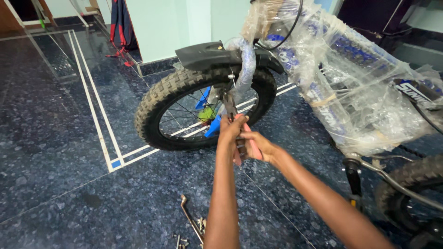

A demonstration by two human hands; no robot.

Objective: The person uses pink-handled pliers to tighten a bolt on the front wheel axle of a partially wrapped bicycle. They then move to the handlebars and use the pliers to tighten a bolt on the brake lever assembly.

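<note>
At the front wheel [203, 108], the left hand [230, 130] and right hand [256, 145] both clench the pliers [233, 121], its nose at the fork [245, 67] beside the hub, doubling the squeeze

Pliers [229, 107] at front wheel [184, 99] hub; bolts [184, 240] on floor [55, 138] below.

A dark blue speckled stone floor [55, 138] fills the scene, crossed by white inlaid lines [94, 115] on the left. Near, at the bottom edge, a bent metal rod [190, 221] lies beside loose small bolts [181, 240]. Far left, red and navy cloth [121, 25] hangs against a pale green wall [175, 23]. On the right, a black pedal [354, 177] hangs near a knobby rear tyre [415, 177].
</note>
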